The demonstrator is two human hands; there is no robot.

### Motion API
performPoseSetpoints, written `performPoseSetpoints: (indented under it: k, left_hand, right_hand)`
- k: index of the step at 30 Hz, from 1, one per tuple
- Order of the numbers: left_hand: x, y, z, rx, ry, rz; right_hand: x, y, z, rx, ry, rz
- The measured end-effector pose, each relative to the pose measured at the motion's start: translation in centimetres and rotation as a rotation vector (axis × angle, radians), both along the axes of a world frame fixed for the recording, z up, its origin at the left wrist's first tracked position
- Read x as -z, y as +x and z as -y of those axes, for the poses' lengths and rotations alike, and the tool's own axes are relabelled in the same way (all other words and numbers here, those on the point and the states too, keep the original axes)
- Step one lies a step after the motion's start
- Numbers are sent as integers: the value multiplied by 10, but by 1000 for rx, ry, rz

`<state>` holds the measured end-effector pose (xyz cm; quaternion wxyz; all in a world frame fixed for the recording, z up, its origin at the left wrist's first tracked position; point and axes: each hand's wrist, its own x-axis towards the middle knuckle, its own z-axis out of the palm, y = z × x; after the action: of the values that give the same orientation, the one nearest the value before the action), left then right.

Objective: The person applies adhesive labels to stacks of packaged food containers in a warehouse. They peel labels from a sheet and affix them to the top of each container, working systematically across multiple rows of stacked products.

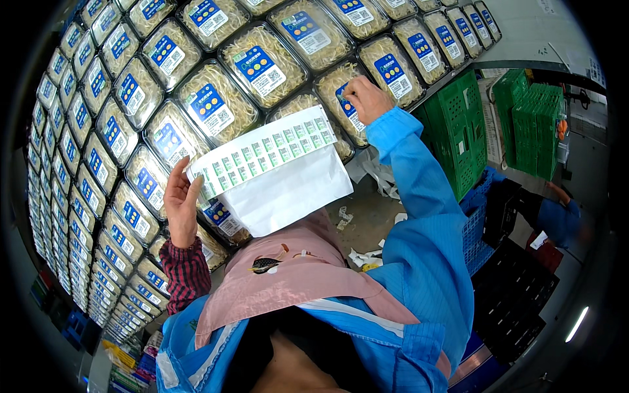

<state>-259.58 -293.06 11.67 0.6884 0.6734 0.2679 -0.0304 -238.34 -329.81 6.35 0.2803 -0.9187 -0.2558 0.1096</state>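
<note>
My left hand [183,206] grips the left end of a sheet of small green-and-white stickers [265,153], thumb on top. Rows of printed stickers cover its upper strip, while a blank white paper part [295,196] hangs below. My right hand [367,99] is over a clear-lidded black tray of bean sprouts [339,78], its fingertips pinched at the upper corner of the tray's blue-and-white label [353,114]. Whether a sticker is between those fingertips is hidden. Another sprout tray [263,66] nearby bears a small green sticker on its label.
Many similar trays [130,91] stand in close rows to the left and ahead. Green plastic crates [459,132] and a blue crate [474,250] are at my right. Paper scraps [366,258] litter the floor. Another person [557,218] is at the far right.
</note>
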Motion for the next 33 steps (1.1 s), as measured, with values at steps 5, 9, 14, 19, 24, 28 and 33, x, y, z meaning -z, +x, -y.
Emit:
performPoseSetpoints:
  k: [5, 9, 14, 19, 24, 28, 33]
  left_hand:
    - [2, 0, 1, -1, -1, 12]
    - [1, 1, 1, 11, 0, 6]
    - [1, 1, 3, 4, 7, 7]
    - [0, 4, 7, 26, 17, 0]
    - [-4, 6, 11, 29, 6, -1]
    - [-5, 3, 8, 74, -2, -34]
    - [-6, 2, 8, 48, 0, -50]
  right_hand:
    - [2, 0, 4, 9, 19, -30]
    - [1, -1, 3, 6, 30, 0]
    - [0, -4, 1, 69, 77, -70]
    - [3, 23, -2, 128, -29, -372]
    - [2, 65, -9, -21, -187, -504]
    - [-8, 76, -22, -132, -365, -583]
    - [-14, 72, -18, -98, -265, -617]
